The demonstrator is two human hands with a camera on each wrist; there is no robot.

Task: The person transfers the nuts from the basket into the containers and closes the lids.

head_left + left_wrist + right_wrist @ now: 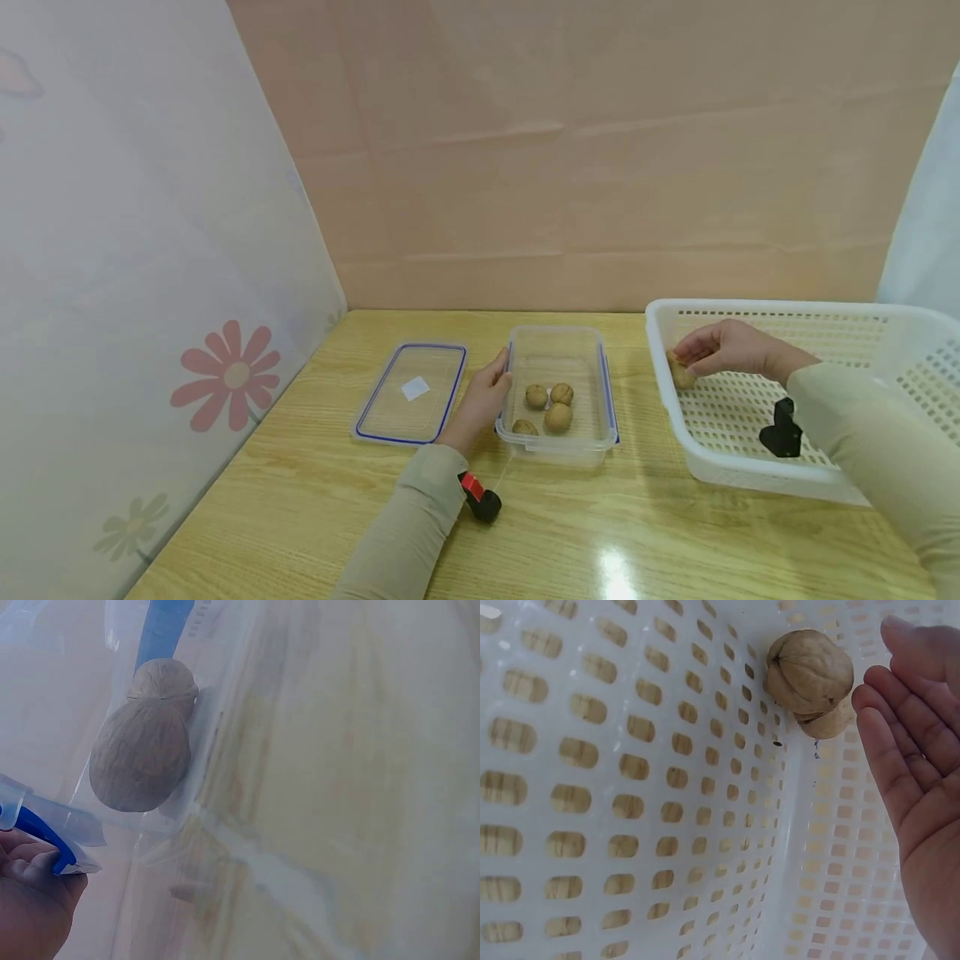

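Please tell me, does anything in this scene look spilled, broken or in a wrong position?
Nothing stands out. The lid lies flat beside the open container, four walnuts sit inside it, and two more rest in the basket's corner.

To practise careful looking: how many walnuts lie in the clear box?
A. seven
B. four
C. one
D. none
B: the head view shows four walnuts on the floor of the clear box, whose rim the left hand touches.
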